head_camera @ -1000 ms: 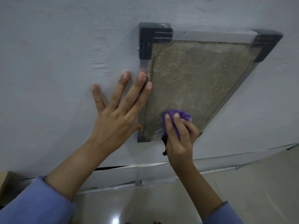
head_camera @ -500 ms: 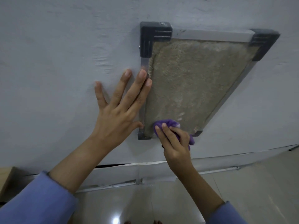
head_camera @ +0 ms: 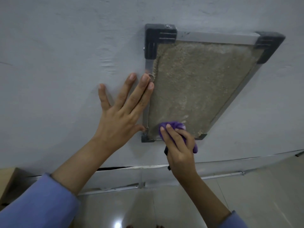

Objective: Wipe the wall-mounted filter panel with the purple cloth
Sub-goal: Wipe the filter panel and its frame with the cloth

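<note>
The filter panel (head_camera: 197, 89) hangs on a pale grey painted wall (head_camera: 57, 46), with a metal frame and dark plastic corner pieces; three corners show fully and the fourth, at the lower right, is partly hidden behind the cloth and hand. Its mat looks brown and dusty. Below the wall runs a metal strip (head_camera: 115, 189), and under it a glossy tiled floor (head_camera: 246, 195) that reflects one lamp. At the far left edge there is one cardboard box (head_camera: 8, 183).

Two hands are in view, both with blue sleeves. The left hand (head_camera: 121, 116) lies flat on the wall, fingers straight and spread, two fingertips touching the left bar of the frame. The right hand (head_camera: 179, 145) has its grip clenched around one purple cloth (head_camera: 174, 125), which it presses on the lower part of the mat, near the bottom edge.
</note>
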Available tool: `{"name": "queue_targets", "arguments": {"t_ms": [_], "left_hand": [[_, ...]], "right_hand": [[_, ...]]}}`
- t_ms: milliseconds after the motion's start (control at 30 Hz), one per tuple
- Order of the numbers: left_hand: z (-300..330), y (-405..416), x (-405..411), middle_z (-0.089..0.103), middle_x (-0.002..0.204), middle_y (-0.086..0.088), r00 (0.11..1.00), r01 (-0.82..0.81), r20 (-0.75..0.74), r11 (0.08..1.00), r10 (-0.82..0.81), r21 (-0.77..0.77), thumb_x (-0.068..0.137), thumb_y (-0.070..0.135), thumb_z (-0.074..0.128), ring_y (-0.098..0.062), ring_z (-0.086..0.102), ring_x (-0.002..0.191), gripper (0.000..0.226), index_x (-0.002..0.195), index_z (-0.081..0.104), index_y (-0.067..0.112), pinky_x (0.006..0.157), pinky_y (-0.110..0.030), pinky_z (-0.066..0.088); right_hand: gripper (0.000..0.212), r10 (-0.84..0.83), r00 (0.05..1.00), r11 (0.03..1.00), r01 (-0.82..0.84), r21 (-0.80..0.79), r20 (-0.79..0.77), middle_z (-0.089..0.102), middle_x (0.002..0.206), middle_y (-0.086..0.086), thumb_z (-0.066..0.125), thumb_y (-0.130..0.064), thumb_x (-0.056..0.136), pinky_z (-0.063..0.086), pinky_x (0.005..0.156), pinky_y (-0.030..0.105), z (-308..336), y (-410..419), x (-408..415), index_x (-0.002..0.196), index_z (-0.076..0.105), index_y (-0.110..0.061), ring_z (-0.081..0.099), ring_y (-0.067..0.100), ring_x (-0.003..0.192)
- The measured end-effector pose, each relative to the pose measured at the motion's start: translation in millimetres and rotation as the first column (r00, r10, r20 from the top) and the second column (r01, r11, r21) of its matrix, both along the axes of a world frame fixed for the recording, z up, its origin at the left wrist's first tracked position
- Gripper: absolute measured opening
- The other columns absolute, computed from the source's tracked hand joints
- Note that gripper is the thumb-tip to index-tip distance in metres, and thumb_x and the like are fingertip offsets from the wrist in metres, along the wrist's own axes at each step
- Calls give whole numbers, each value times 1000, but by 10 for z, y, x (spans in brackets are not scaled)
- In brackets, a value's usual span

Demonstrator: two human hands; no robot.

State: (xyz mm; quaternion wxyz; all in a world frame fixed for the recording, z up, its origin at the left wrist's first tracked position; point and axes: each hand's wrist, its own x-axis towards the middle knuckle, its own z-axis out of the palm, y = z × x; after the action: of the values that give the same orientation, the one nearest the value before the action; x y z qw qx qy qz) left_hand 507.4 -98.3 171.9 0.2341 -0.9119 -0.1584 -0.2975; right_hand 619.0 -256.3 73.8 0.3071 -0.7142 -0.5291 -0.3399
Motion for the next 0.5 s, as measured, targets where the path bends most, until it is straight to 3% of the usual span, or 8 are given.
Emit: {"name": "queue_targets", "arguments": {"t_ms": [133, 233, 367, 500], "left_hand": [[-15, -33, -3, -29, 154, -5, 999, -39, 14, 999, 38, 22, 59, 56, 74, -22, -18, 143, 134, 150, -12, 9, 99, -68, 15], [-39, -83, -3, -25, 155, -10, 994, -108, 34, 990, 105, 89, 58, 56, 77, -24, -16, 144, 134, 150, -7, 6, 101, -65, 20], [-114, -126, -54, -26, 155, -7, 998, -47, 38, 998, 45, 39, 59, 51, 80, -24, -19, 144, 135, 151, -10, 12, 110, -58, -11], [-230, -155, -120, -25, 156, -5, 999, -1, 33, 1000, 0, 22, 58, 54, 81, -25, -19, 144, 135, 151, -11, 23, 108, -59, -13]], "right_hand": [[41, -20, 1000, 987, 16, 161, 24, 59, 127, 11, 65, 5, 85, 43, 96, 33, 204, 131, 52, 125, 57, -4, 47, 29, 108], [33, -57, 996, 988, 47, 149, 62, 53, 129, 9, 57, 3, 91, 44, 93, 33, 187, 221, 52, 123, 56, -4, 45, 28, 106], [27, -58, 995, 998, 55, 37, 76, 62, 123, 11, 48, 1, 95, 49, 86, 38, 87, 132, 18, 117, 64, -3, 45, 27, 105], [33, 3, 999, 999, -1, 52, -40, 64, 122, 13, 55, 3, 85, 49, 85, 42, 68, 10, -85, 116, 65, -2, 47, 28, 107]]}}
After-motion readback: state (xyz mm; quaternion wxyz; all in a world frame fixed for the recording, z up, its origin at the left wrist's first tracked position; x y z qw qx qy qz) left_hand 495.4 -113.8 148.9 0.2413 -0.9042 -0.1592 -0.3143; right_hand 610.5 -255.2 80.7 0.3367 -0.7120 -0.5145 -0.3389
